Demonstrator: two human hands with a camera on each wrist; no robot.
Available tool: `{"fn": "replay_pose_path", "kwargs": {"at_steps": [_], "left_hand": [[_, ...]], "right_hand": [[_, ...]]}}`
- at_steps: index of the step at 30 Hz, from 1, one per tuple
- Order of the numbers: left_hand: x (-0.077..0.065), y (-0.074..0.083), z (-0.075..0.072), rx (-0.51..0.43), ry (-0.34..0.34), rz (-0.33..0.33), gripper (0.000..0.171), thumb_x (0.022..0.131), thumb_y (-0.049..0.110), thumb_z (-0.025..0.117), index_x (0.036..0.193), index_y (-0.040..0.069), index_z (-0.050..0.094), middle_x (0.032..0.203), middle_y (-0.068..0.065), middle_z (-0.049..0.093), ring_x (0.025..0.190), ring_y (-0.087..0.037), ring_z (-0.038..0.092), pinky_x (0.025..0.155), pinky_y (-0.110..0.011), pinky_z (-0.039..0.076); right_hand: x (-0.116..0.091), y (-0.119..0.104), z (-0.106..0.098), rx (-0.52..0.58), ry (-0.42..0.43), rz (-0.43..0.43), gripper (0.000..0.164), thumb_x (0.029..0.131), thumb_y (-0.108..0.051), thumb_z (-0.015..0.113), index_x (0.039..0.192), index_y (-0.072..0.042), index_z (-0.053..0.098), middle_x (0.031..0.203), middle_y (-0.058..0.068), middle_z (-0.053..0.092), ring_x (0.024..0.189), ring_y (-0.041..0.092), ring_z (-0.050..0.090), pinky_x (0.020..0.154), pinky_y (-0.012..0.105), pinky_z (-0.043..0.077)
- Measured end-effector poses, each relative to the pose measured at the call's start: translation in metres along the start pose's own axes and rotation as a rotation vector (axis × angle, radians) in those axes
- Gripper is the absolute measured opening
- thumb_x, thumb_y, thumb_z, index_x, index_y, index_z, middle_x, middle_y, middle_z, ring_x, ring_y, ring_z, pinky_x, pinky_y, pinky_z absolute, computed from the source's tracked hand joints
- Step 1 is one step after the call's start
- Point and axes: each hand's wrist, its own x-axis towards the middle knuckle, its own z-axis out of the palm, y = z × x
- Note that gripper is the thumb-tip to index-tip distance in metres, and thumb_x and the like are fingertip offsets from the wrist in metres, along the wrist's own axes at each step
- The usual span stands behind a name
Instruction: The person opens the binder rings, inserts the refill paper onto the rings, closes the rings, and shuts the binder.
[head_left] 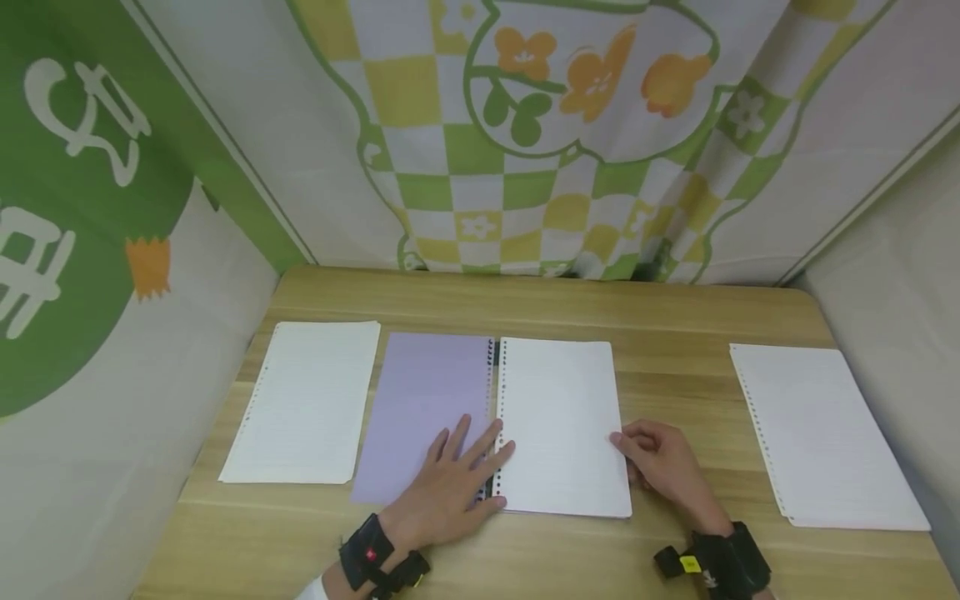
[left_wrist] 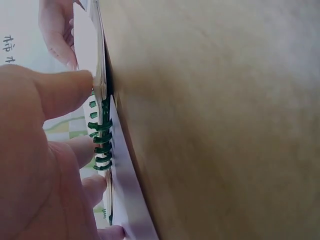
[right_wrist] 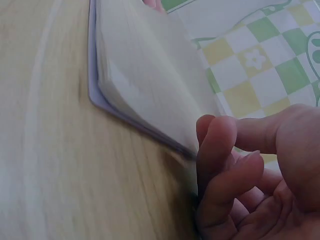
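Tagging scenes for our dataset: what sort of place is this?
Probably a small curtained-off desk booth: a patterned curtain hangs behind the table, a printed panel lines its left side, and a ring notebook lies open on top.

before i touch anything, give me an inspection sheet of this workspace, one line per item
surface: wooden table, light grain
job's things: notebook with its purple cover spread to the left, white pages on the right, dark green rings between
clutter: punched paper, one lot to the left, one to the far right
left grip: fingers spread across the ring side, fingertips on the white pages' punched edge
right grip: fingers curled, seems to pinch the white pages' right edge
wrists: black straps on both
cables: nothing seen
surroundings: printed cloth behind the table
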Motion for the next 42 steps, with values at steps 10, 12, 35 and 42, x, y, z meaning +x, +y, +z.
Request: {"fn": "replay_pose_path", "kwargs": {"at_steps": [10,12,35,42], "left_hand": [[0.005,0.002,0.005,0.020,-0.022,-0.029,0.070,0.107,0.050,0.058,0.168,0.025,0.035,0.180,-0.007,0.018,0.162,-0.054,0.010,0.125,-0.076,0.015],[0.006,0.003,0.005,0.010,-0.026,-0.040,0.070,0.106,0.050,0.059,0.168,0.025,0.036,0.180,-0.007,0.018,0.162,-0.054,0.009,0.125,-0.076,0.014],[0.083,0.069,-0.015,0.246,-0.025,0.143,0.069,0.104,0.058,0.061,0.161,0.022,0.048,0.172,-0.008,0.037,0.157,-0.039,0.037,0.125,-0.057,0.035],[0.109,0.103,0.004,0.326,-0.031,0.274,0.064,0.105,0.056,0.060,0.159,0.022,0.050,0.170,-0.006,0.041,0.156,-0.036,0.039,0.125,-0.047,0.039]], "right_hand": [[-0.007,0.019,-0.053,-0.106,0.115,-0.132,0.028,0.109,-0.024,0.065,0.119,0.001,0.072,0.098,0.013,0.079,0.076,0.011,0.071,0.064,0.024,0.057],[-0.010,0.026,-0.076,-0.210,0.209,-0.196,0.028,0.108,-0.023,0.066,0.121,0.000,0.073,0.105,0.015,0.079,0.086,0.016,0.074,0.071,0.021,0.057],[-0.020,0.066,-0.143,-0.795,0.118,-0.014,0.082,0.105,-0.055,0.058,0.159,0.003,0.036,0.160,0.048,0.017,0.137,0.078,0.022,0.097,0.095,0.028],[-0.021,0.050,-0.110,-0.778,0.136,0.019,0.081,0.104,-0.051,0.063,0.159,0.003,0.038,0.162,0.047,0.016,0.139,0.077,0.022,0.100,0.094,0.026]]}}
